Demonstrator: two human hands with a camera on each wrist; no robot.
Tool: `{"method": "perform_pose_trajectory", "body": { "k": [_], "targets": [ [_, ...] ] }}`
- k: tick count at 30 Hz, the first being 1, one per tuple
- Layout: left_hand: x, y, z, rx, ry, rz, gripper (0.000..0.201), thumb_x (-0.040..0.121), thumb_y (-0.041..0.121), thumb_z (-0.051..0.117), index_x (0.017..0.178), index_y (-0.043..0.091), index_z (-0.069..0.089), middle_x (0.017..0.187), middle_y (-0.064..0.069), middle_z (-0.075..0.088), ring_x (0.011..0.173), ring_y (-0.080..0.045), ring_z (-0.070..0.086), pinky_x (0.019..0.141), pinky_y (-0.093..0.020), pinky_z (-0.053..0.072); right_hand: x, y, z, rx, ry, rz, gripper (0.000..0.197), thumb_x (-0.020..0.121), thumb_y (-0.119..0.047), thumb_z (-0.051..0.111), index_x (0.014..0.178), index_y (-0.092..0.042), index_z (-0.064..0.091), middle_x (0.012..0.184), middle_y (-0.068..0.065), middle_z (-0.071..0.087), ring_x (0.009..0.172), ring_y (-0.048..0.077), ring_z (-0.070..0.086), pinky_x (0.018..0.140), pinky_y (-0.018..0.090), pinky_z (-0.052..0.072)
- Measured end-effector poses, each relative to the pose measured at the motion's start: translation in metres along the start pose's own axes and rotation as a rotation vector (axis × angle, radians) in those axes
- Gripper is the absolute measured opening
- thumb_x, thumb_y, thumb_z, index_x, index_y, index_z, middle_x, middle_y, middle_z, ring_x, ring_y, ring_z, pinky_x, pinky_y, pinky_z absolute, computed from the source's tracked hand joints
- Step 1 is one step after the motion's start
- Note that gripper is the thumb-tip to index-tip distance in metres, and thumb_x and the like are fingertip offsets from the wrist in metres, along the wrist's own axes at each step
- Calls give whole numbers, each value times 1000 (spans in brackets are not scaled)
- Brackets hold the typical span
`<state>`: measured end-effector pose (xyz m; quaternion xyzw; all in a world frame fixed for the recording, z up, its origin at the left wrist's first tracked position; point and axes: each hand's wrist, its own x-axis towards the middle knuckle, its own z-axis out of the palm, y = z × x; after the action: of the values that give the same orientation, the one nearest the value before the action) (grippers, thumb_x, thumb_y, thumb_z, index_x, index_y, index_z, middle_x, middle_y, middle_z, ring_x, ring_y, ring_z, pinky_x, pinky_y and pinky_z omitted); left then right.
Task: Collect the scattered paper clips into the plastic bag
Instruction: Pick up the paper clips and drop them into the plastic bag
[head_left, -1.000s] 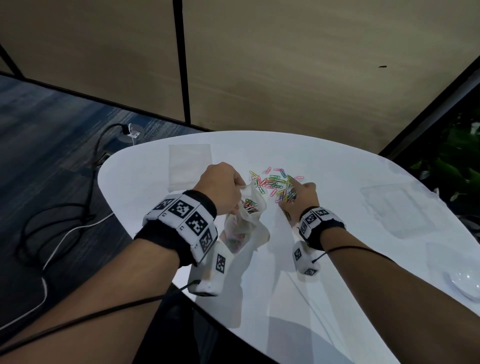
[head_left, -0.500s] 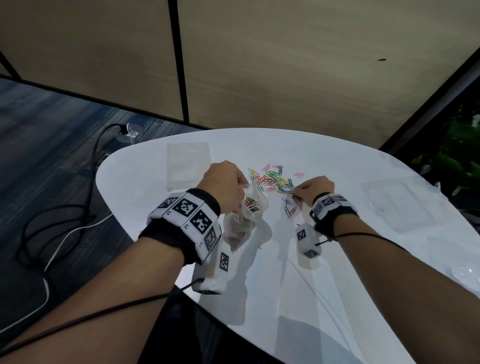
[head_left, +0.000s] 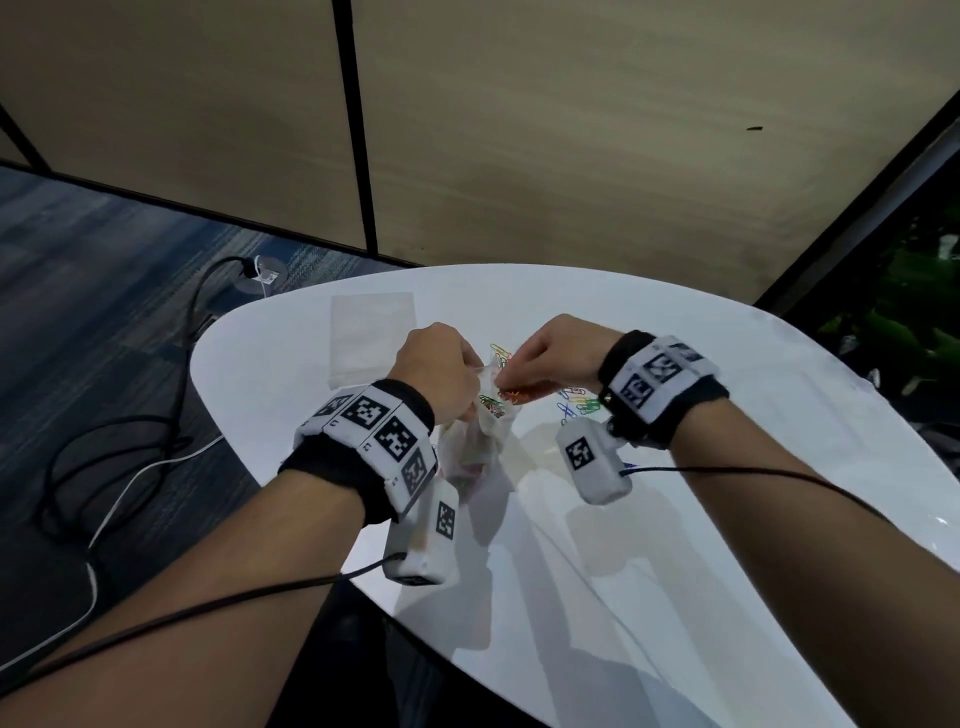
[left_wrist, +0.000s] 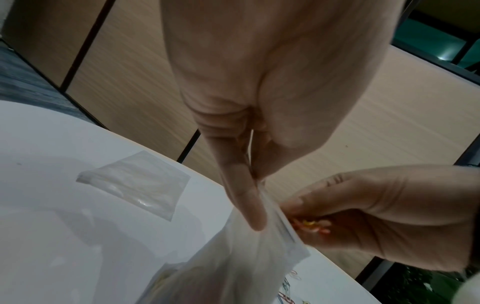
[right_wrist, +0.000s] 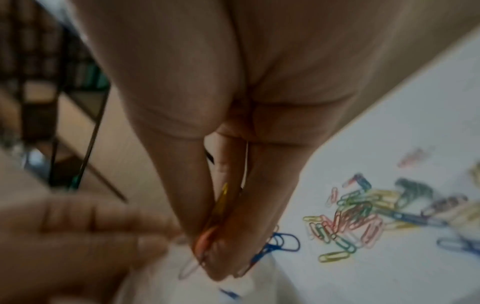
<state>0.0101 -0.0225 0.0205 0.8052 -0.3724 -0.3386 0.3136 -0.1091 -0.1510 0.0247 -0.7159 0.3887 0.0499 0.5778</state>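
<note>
White rounded counter (head_left: 675, 545), near edge cutting diagonally below the forearms; bare surface to the right and toward the viewer. A flat clear sheet (head_left: 371, 332) lies near the far-left edge. Plastic bag (head_left: 475, 447), clear & crumpled, held above counter; left hand (head_left: 436, 369) grip clamped on its rim. Right hand (head_left: 558, 353) grip pinched on paper clips (right_wrist: 215, 216) at bag mouth. Loose multicolour clips (right_wrist: 358, 214) just right of bag.
</note>
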Motion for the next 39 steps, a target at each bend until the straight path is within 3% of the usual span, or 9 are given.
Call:
{"method": "perform_pose_trajectory", "body": {
  "k": [6, 11, 14, 18, 26, 29, 33, 35, 39],
  "targets": [
    [1, -1, -1, 7, 30, 10, 23, 93, -1, 54, 101, 2, 75, 87, -19, 76, 72, -32, 77, 77, -41, 64, 9, -5, 20, -86, -40, 17, 15, 89, -4, 63, 99, 0, 74, 95, 17, 75, 86, 26, 73, 87, 35, 58],
    [5, -6, -3, -9, 32, -10, 25, 94, -3, 51, 105, 2, 73, 83, -16, 74, 65, -29, 77, 73, -40, 65, 16, 6, -23, 103, 207, 6, 17, 92, 2, 56, 103, 2, 69, 90, 18, 73, 69, 27, 72, 61, 30, 61],
    [5, -10, -8, -3, 32, -6, 26, 95, -3, 51, 107, 3, 73, 91, -18, 73, 64, -27, 76, 70, -40, 65, 45, 51, -57, -247, 547, 190, 28, 95, -14, 54, 119, -7, 68, 111, 14, 69, 100, 29, 68, 87, 38, 57],
    [3, -12, -9, 19, 22, 30, 28, 95, -3, 49, 110, 1, 73, 94, -18, 73, 66, -28, 77, 70, -39, 65, 75, 116, -55, -580, 453, 374, 72, 88, -55, 35, 144, -11, 40, 153, 11, 37, 137, 31, 38, 111, 37, 31],
    [3, -15, -8, 23, 2, 58, 25, 97, -1, 51, 113, 2, 71, 100, -20, 72, 70, -30, 76, 72, -40, 65, 109, 101, -25, -614, 393, 114, 59, 102, -34, 35, 155, -18, 13, 163, 9, 5, 148, 31, 16, 120, 40, 19],
    [3, -17, -8, 28, 5, 69, 24, 98, 2, 51, 110, 3, 72, 96, -21, 73, 68, -29, 76, 72, -40, 65, 117, 91, -17, -771, 261, 71, 65, 98, -31, 40, 154, -29, 9, 164, 0, -1, 149, 31, 11, 117, 56, 17],
    [5, -18, -9, 31, 3, 66, 24, 98, 3, 51, 109, 3, 73, 95, -20, 73, 69, -30, 76, 71, -41, 65, 117, 92, -15, -987, 218, -12, 69, 81, -8, 57, 146, -23, 38, 155, 4, 31, 138, 32, 35, 111, 44, 35],
    [6, -19, -8, 40, 1, 69, 24, 98, 4, 51, 109, 4, 73, 94, -20, 73, 68, -30, 76, 71, -41, 65, 114, 88, -17, -1039, 292, -70, 48, 77, 1, 59, 122, -14, 63, 130, 9, 59, 118, 31, 56, 96, 33, 47],
    [6, -18, -7, 59, -18, 77, 24, 98, 4, 52, 108, 4, 73, 93, -19, 74, 66, -28, 76, 70, -41, 65, 103, 91, -26, -905, 467, -19, 23, 85, -9, 62, 97, -20, 78, 101, 7, 73, 92, 26, 68, 84, 30, 56]
  ]
}}
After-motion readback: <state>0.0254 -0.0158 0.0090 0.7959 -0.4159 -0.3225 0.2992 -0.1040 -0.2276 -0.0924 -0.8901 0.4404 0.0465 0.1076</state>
